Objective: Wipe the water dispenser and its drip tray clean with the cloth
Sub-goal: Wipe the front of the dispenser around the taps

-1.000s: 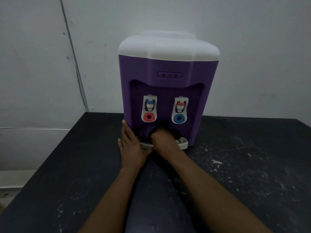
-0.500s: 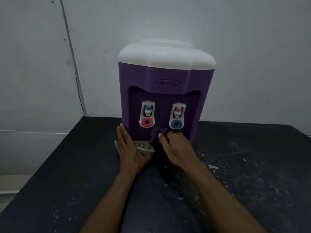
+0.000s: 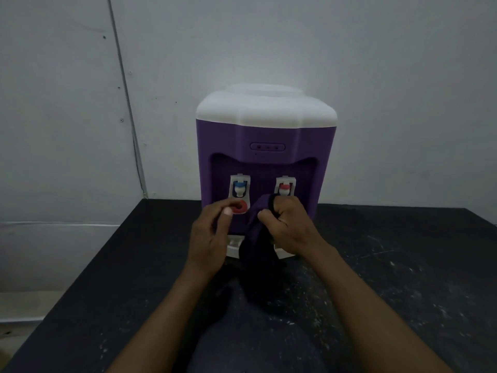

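Black table [image 3: 403, 265] bears the purple water dispenser [image 3: 265, 135].

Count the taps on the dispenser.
2: blue-knob tap on the recess's left; red-knob tap on its right, lower part hidden behind the cloth and right hand.

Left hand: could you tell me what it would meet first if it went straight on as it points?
Probably the red lever on the water dispenser, just ahead of the left hand, though depth is unclear; the right hand grips the cloth.

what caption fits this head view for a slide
Right hand grips a dark cloth in front of the purple water dispenser and its drip tray; left hand hovers beside it.
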